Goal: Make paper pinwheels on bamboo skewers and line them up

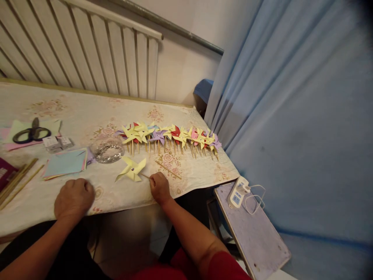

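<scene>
While the left hand [75,197] rests fisted on the counter [122,194], the right hand [160,187] pinches a yellow pinwheel [132,169] above it, stick slanting left and slightly away, head leftmost.

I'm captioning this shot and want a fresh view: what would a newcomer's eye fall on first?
Most likely the row of colourful paper pinwheels on the floral tablecloth, stretching toward its right end. Next, the single yellow pinwheel in front of the row, its stick held in the right hand. The big blue curtain also stands out, filling much of the picture's right side.
</scene>
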`<state>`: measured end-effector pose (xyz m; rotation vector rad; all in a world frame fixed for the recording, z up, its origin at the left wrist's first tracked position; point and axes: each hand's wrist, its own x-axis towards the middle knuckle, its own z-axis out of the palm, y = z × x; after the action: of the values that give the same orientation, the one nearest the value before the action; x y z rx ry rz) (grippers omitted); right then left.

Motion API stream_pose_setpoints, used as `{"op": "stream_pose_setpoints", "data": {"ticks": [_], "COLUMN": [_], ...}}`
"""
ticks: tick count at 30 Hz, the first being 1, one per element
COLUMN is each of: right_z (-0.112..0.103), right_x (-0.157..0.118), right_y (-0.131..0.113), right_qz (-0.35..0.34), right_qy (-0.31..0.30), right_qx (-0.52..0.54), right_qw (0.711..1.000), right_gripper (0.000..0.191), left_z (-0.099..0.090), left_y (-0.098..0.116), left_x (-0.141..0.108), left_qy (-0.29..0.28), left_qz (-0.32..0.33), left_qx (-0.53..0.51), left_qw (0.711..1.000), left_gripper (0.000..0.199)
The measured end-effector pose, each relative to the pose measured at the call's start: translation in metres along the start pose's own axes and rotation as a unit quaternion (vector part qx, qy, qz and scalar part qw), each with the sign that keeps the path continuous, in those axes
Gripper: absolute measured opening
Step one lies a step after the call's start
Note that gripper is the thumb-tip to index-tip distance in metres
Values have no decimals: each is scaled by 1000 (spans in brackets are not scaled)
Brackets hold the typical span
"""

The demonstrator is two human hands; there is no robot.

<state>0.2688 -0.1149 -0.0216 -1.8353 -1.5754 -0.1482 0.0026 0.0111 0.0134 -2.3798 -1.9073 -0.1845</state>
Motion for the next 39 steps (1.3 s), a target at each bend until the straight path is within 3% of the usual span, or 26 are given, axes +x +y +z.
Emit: {"op": "stream_pose_setpoints", "data": {"ticks": [9, 15, 21, 25, 31, 39], "right_z": [-14, -25, -45, -52, -51, -34], "right_x": [17, 23, 28, 29, 34, 65], "right_y": [10, 35, 65, 82, 105, 119], "right_qz": [37, 80, 87, 136, 296, 326], "right_qy": [40, 81, 79, 98, 146, 192], "right_qx": [43, 56, 52, 71, 140, 129], "right_qw": [998, 992, 992, 983, 934, 916], "right_gripper": [18, 17, 18, 15, 10, 15], "left_z": [1, 2, 1, 1, 7, 12], "left_y": [-1, 0, 0, -1, -3, -5], "left_x": [-2, -2, -1, -1, 0, -1], "left_qy": [15, 14, 5, -2, -7, 29], "left_qz": [2, 3, -1, -4, -12, 6], "left_qx": [1, -1, -10, -14, -22, -7], "left_qw": [1000, 1000, 1000, 1000, 1000, 1000], "left_gripper": [46, 45, 46, 47, 45, 40]}}
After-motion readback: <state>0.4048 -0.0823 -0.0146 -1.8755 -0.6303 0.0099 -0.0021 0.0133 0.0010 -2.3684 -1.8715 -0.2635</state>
